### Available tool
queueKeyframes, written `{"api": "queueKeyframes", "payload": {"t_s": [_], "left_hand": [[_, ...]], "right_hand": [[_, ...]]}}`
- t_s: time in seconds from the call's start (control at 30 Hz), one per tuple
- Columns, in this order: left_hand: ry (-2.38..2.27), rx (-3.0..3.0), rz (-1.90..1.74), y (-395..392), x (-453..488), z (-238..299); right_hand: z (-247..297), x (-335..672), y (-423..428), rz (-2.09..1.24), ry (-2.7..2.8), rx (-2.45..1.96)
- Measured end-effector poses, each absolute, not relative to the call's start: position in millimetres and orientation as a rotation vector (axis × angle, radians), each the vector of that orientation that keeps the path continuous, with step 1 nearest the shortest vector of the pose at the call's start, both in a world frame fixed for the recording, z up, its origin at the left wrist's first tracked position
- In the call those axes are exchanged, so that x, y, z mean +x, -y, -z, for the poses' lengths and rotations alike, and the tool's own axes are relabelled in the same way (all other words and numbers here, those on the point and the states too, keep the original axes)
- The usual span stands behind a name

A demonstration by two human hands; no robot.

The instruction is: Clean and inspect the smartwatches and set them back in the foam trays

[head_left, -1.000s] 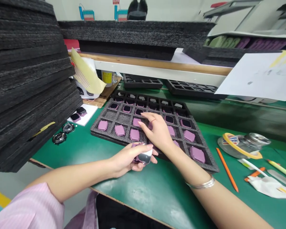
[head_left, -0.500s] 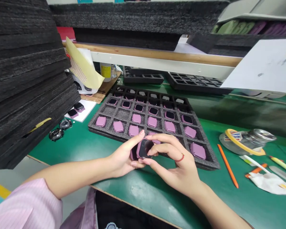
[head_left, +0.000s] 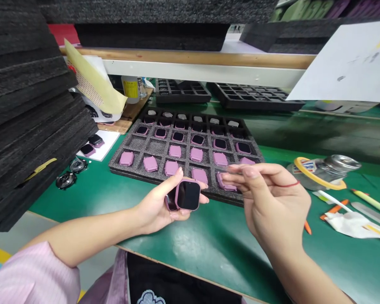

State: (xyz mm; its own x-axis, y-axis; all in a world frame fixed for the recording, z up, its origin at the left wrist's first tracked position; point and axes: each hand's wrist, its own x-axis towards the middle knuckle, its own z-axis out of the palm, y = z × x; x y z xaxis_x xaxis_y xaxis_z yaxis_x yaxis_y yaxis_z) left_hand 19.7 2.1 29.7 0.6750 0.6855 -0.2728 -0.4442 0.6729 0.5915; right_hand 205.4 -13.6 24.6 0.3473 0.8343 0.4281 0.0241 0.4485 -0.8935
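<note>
My left hand is raised just above the green table, closed round two pink watch bodies; the front one shows its dark screen. My right hand hovers to the right of them, apart from them, with thumb and fingertips pinched together; what the pinch holds is too small to see. Just behind both hands lies a grey foam tray. Several of its cells hold pink watch bodies, some face down and some screen up.
A tall stack of black foam sheets fills the left side. Empty black trays sit at the back under a shelf. At the right are a glass jar with a tape ring, pens and a white cloth. Two watch bodies on white card lie at the left.
My right hand left the tray, met the left hand at the watch bodies, then drew away to the right in a pinch. The left hand lifted and turned the screen up.
</note>
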Motion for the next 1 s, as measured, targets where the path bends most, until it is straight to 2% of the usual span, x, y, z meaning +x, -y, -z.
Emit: {"api": "queueKeyframes", "payload": {"t_s": [0.3, 0.7, 1.0], "left_hand": [[-0.471, 0.573, -0.662, -0.4, 18.0, -27.2], [-0.493, 0.553, -0.652, 0.0, 18.7, -28.8], [-0.53, 0.5, -0.645, 2.7, 18.5, -29.3]], "right_hand": [[-29.3, 200.3, 22.2, -0.546, 1.29, -0.907], [-30.9, 208.1, 31.4, 0.052, 1.832, -0.808], [-27.8, 213.1, 44.6, -0.206, 2.138, -0.679]]}}
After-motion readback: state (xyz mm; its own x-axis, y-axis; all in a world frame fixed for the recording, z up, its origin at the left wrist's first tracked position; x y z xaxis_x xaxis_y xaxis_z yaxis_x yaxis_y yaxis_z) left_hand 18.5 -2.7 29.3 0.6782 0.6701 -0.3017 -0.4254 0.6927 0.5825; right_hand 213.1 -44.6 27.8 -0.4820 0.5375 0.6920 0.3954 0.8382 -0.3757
